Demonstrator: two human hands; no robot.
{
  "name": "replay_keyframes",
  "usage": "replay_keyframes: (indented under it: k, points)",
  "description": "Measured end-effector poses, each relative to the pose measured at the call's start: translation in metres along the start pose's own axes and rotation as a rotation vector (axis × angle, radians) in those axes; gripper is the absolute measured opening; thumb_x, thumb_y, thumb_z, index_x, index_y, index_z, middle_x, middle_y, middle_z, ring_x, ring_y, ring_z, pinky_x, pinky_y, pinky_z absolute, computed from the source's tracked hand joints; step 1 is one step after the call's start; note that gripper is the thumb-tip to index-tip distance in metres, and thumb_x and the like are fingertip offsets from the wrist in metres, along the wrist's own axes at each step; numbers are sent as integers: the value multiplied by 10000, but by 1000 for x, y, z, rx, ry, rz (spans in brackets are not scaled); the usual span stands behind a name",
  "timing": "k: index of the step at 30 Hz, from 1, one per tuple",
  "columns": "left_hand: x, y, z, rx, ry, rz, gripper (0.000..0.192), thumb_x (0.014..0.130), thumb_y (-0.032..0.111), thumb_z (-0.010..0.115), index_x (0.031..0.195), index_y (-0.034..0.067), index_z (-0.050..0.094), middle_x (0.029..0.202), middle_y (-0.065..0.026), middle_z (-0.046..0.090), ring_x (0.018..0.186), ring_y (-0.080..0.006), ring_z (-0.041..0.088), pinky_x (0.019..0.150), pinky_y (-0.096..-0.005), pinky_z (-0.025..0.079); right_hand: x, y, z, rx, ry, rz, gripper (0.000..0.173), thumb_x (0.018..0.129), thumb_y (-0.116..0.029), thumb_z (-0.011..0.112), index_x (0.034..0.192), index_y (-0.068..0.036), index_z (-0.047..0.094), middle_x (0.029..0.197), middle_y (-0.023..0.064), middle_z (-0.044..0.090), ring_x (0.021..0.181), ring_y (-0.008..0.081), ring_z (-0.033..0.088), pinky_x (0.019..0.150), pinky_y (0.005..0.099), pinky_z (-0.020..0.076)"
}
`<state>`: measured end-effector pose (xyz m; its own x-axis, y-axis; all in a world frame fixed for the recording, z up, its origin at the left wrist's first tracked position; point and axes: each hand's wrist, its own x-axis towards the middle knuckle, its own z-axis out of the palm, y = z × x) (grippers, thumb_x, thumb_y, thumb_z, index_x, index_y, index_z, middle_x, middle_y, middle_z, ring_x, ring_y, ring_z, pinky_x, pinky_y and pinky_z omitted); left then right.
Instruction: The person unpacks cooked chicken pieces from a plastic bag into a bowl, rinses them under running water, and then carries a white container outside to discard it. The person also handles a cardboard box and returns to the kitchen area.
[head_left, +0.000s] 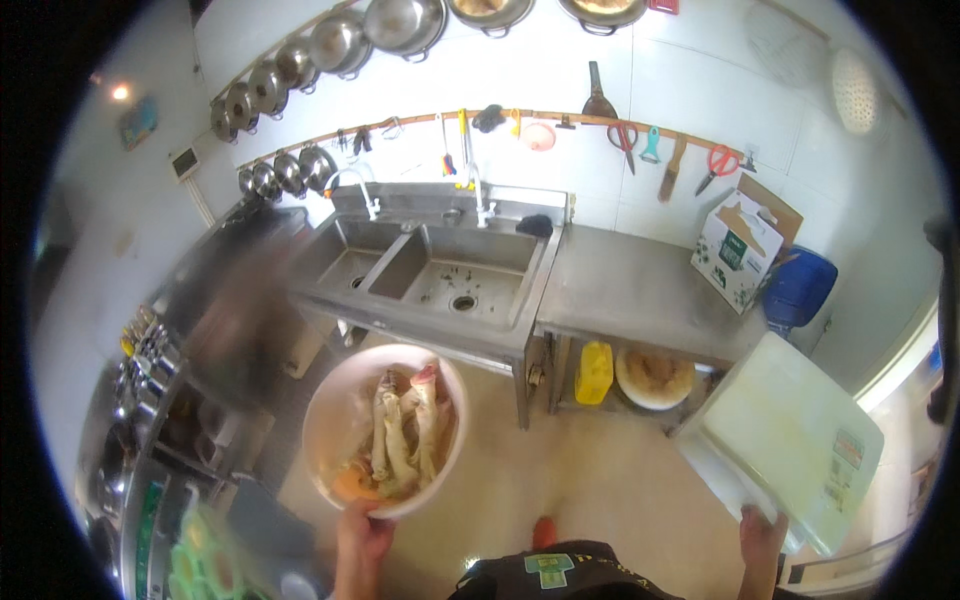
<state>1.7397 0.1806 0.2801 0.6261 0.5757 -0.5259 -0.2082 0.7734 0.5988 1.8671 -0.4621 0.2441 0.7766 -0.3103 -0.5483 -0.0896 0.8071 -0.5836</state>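
My left hand (366, 531) grips the near rim of a pale pink plastic basin (324, 420), held out over the floor. Inside lie several pale animal legs with feet (401, 435), one showing a red cut end. An orange item at the basin's bottom is too unclear to name. At the right, my right hand (761, 529) has its fingers on the lower edge of a large translucent white plastic box or lid (795, 427), which is tilted and bears printed labels.
Ahead stands a two-bowl stainless steel sink (465, 277) with dark scraps in its right bowl. A steel table (622, 277) adjoins it, bearing a carton (735, 244). Below are a yellow jug (595, 373) and a white basin (655, 379). Left, a steel counter (142, 480) holds utensils.
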Motion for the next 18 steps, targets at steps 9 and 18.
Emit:
replay_keyframes:
  k: [9,18]
  points:
    - [249,10,163,81,-175,-149,373,842,-10,424,1210,-75,434,1215,-217,542,1121,-373,566,938,-525,531,66,45,97,-1026,158,-689,360,893,-125,607,1194,40,498,1134,140,603,988,229,590,866,324,506]
    - [519,-40,289,183,-246,-225,501,814,40,408,1292,-111,379,1167,-266,559,907,-417,647,726,-438,637,71,87,106,296,1,-340,475,910,-340,567,1190,43,531,1154,186,603,1036,254,585,887,334,517]
